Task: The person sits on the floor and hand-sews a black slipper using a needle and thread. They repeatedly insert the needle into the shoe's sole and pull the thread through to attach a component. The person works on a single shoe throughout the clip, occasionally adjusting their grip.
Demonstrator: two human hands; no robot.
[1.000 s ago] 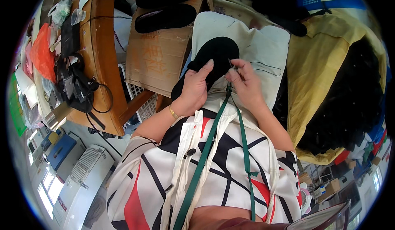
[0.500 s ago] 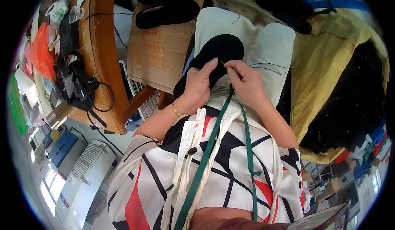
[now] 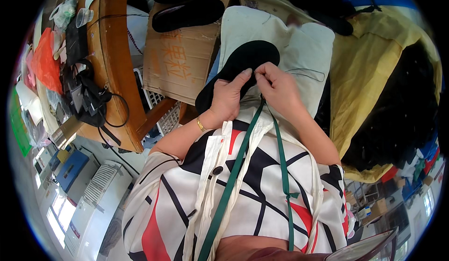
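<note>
A black cloth shoe (image 3: pixel 257 55), sole-shaped and slanting from upper right to lower left, lies over a white cloth on my lap. My left hand (image 3: pixel 227 95) grips its near edge, with the thumb pressed on top. Close beside that thumb, my right hand (image 3: pixel 276 85) pinches with thumb and forefinger at the shoe's right edge. The sewing needle in this pinch is hidden by the fingers now. A dark thread (image 3: pixel 306 70) runs right from behind my right hand and loops over the white cloth (image 3: pixel 311 48).
Two black shoes (image 3: pixel 189 14) rest on a cardboard box (image 3: pixel 175 62) ahead to the left. A wooden table frame (image 3: pixel 112 69) stands left of it, with bags and straps beyond. On the right a yellow sack (image 3: pixel 360 78) holds a mass of black items (image 3: pixel 397 116).
My right hand has drawn in against the left thumb, and the needle that showed between them is out of sight. The shoe has turned slightly, its far end shifting right.
</note>
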